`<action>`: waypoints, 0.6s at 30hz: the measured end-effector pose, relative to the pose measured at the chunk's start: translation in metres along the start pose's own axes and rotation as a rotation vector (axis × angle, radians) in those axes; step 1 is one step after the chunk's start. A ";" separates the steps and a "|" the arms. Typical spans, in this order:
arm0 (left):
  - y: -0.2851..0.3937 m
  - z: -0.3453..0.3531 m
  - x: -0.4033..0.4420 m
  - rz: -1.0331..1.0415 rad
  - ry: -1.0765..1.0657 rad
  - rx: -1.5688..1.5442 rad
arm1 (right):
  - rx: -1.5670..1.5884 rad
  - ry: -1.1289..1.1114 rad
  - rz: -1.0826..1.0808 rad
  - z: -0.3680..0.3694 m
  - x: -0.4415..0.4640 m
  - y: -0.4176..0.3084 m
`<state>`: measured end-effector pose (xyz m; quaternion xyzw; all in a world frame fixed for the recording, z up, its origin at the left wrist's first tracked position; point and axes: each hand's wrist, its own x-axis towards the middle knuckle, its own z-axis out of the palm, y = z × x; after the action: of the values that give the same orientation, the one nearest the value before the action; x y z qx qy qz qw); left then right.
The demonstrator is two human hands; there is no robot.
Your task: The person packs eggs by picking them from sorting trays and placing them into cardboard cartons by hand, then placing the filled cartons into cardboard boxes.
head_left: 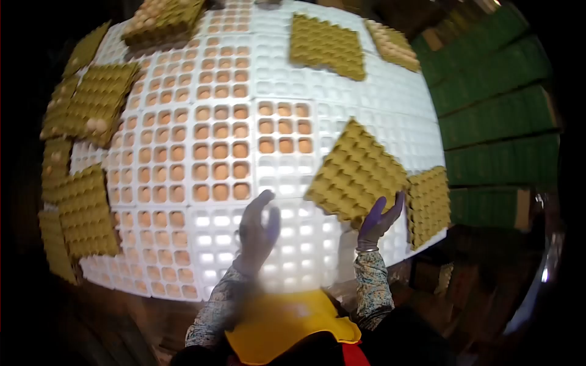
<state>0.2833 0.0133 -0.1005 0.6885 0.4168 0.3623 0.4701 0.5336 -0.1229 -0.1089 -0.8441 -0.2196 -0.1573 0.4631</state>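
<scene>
My gloved left hand (259, 233) is over the bare cells of a white foam tray, thumb and fingers apart, with nothing in it. My right hand (379, 221), also gloved, has its fingers spread by the lower right edge of a yellowish pulp egg tray (357, 171). That tray lies at a slant on the white foam trays, and I cannot tell whether the hand touches it. Brown eggs (285, 127) fill several cells just beyond my left hand. Another pulp tray (428, 207) is close to the right of my right hand.
Eggs fill the white foam trays (251, 91) at the left and middle. Pulp trays (91, 210) line the left edge, some with eggs (97, 125). More pulp trays (326, 46) are at the far side. Green boxes (500, 152) stand along the right.
</scene>
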 end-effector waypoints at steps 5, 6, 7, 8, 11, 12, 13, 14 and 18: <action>-0.002 0.139 0.071 -0.130 -0.327 0.332 | -0.756 -0.840 0.083 -0.072 0.037 0.161; -0.032 0.145 0.084 -0.048 -0.338 0.326 | -0.344 -0.590 0.299 -0.076 0.034 0.129; -0.054 0.153 0.088 0.023 -0.339 0.327 | 0.080 -0.336 0.472 -0.082 0.032 0.104; -0.030 0.145 0.083 -0.013 -0.305 0.318 | 0.072 -0.242 0.316 -0.088 0.032 0.098; 0.060 0.129 0.027 -0.103 -0.193 0.126 | 0.142 -0.196 0.222 -0.156 0.065 0.073; 0.084 0.145 -0.004 -0.106 -0.231 -0.006 | 0.167 -0.167 0.157 -0.186 0.083 0.082; 0.107 0.171 -0.039 -0.114 -0.262 -0.142 | 0.189 -0.142 0.085 -0.214 0.105 0.103; 0.126 0.202 -0.073 -0.165 -0.325 -0.204 | 0.184 -0.117 0.080 -0.242 0.125 0.137; 0.182 0.365 -0.159 -0.151 -0.429 -0.202 | 0.297 -0.140 0.055 -0.327 0.249 0.294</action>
<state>0.5885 -0.2963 -0.0525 0.6661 0.3194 0.2116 0.6399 0.8779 -0.4842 -0.0312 -0.7809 -0.2490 -0.0513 0.5706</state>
